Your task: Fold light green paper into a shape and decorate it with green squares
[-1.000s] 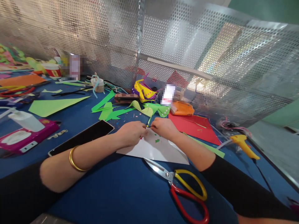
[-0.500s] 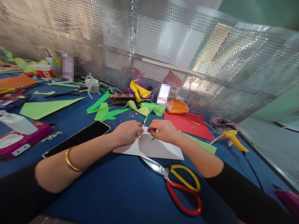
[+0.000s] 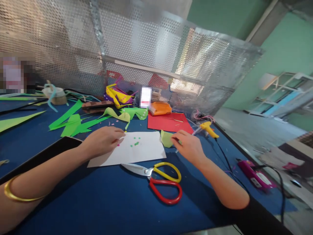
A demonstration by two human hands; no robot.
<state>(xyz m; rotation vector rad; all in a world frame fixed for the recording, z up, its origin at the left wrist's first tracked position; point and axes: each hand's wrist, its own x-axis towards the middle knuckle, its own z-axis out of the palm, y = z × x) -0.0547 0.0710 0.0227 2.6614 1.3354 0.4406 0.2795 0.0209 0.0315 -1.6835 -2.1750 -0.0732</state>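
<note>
My left hand rests at the left edge of a white paper sheet, fingers curled, fingertips touching the sheet; whether it pinches something is unclear. Small green bits lie on the sheet. My right hand is to the right of the sheet and pinches a light green paper strip that bends up from the blue table. Scissors with yellow and red handles lie just in front of the sheet.
A red paper sheet, an orange case, a yellow glue gun with its cord and green paper scraps lie beyond. A dark phone lies at left. A perforated metal screen stands behind. A pink device sits at right.
The view has swung right. My hands, together over the sheet before, have parted; my right hand moved right and took hold of the green strip.
</note>
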